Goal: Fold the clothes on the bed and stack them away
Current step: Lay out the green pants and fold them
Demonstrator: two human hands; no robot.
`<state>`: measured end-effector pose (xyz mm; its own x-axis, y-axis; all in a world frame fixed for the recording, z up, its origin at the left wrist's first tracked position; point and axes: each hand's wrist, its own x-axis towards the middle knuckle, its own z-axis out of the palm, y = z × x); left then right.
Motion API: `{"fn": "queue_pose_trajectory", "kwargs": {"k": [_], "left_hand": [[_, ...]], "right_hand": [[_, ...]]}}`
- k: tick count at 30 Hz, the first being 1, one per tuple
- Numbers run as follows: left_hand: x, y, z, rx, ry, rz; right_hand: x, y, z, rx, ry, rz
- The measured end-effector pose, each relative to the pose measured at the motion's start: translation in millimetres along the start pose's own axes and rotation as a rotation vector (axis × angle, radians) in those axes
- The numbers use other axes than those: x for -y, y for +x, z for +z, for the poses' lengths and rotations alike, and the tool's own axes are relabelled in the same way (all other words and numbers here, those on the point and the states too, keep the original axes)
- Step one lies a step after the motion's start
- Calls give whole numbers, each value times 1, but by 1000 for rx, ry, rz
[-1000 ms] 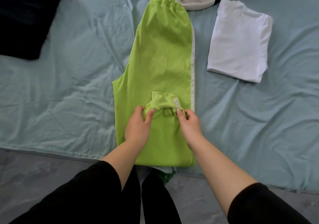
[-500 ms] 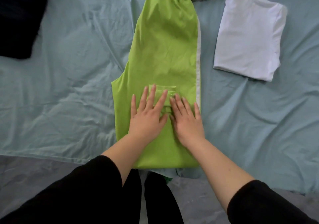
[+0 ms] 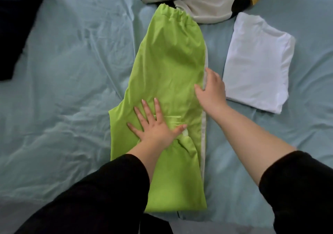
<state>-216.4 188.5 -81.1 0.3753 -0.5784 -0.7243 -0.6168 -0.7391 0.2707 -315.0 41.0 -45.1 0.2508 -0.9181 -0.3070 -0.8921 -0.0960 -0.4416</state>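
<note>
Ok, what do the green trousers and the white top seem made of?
Green trousers: thin, smooth woven cloth, perhaps a light synthetic; faint sheen, fine sharp creases. White top: soft matte knit, likely cotton jersey; limp, rounded fold edges.

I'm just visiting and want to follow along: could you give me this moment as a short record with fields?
Surface: bed with blue-green sheet
Being folded: green trousers, laid lengthwise
Left hand: flat, pressing the trousers
Right hand: open, at the trousers' white-striped right edge
Already folded: white shirt, right of the trousers
Waiting: crumpled pile at the far end
</note>
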Motion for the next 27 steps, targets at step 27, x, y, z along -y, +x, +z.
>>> {"fn": "queue_pose_trajectory", "kwargs": {"k": [27], "left_hand": [[58,-84,-48,189,-659,219]], "right_hand": [[43,-93,-76,57,566,-109]]}}
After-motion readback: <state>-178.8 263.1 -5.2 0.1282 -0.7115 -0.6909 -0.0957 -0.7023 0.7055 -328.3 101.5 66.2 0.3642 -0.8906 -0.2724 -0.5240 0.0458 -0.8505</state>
